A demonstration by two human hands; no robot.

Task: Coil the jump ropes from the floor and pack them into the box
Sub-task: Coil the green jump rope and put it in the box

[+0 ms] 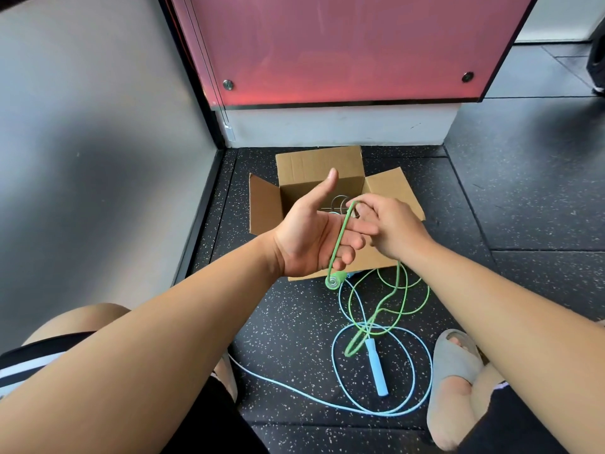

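Over the box (pixel 296 168), my left hand (pixel 311 237) curls on the green handle (pixel 335 280), end down; my right hand (pixel 389 229) pinches its rope (pixel 342 237), running upward.

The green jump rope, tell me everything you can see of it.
The green jump rope is a thin, glossy, plastic-looking cord. Its green handle hangs from the left hand. The cord rises across that palm to the right hand, which pinches a bend. The rest trails in loose loops on the speckled floor, crossing the blue rope.
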